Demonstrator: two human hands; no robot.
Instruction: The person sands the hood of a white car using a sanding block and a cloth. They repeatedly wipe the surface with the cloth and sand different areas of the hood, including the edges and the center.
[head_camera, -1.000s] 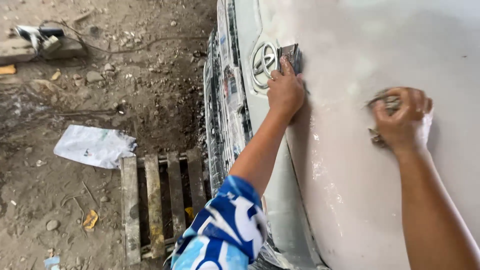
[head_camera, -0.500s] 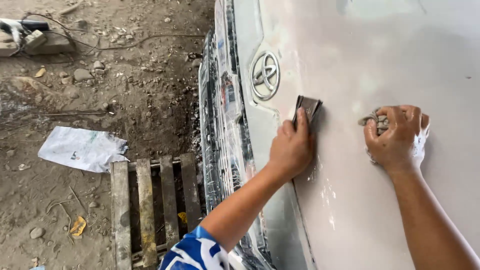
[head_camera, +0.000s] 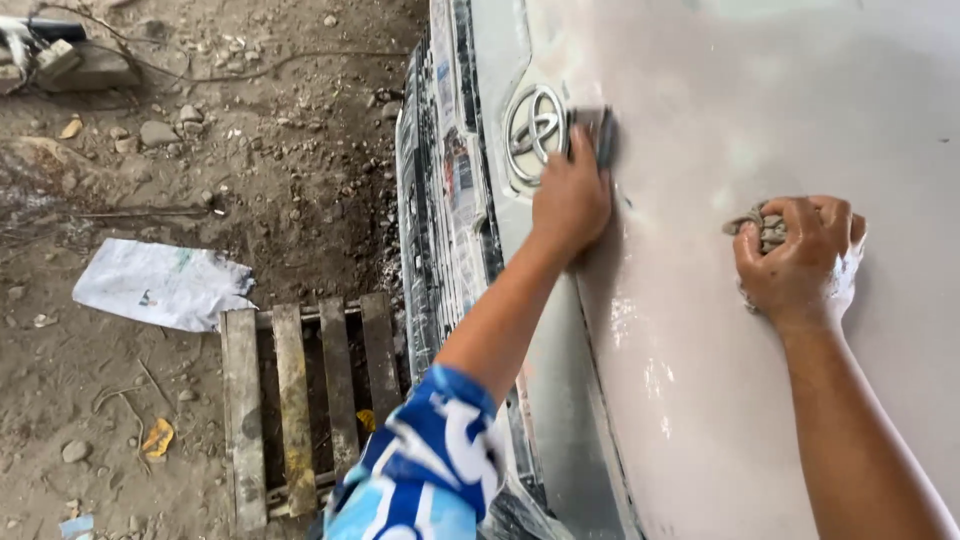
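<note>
While the left hand (head_camera: 570, 195) presses a dark flat sanding block (head_camera: 603, 137) under its fingertips beside the round emblem (head_camera: 537, 135), the right hand (head_camera: 800, 262) grips a crumpled grey rag (head_camera: 765, 228) closed-fisted against the pale dusty car hood (head_camera: 720, 110).

- Car bonnet (head_camera: 760, 120): dull, pale grey-beige, streaked with whitish wet patches.
- Emblem (head_camera: 535, 135): silver-grey, oval.
- Sanding block (head_camera: 603, 135) under the left hand (head_camera: 570, 200): dark grey.
- Rag (head_camera: 765, 230) in the right hand (head_camera: 800, 260): grey-brown.
- Sleeve (head_camera: 425, 470): bright blue patterned with white and navy.
- Masking newspaper (head_camera: 455, 190) over the grille: black-and-white print with colour spots.
- Wooden pallet (head_camera: 295, 400): weathered grey-brown.
- Paper sheet (head_camera: 165, 285): white.
- Ground (head_camera: 200, 130): brown dirt.
</note>
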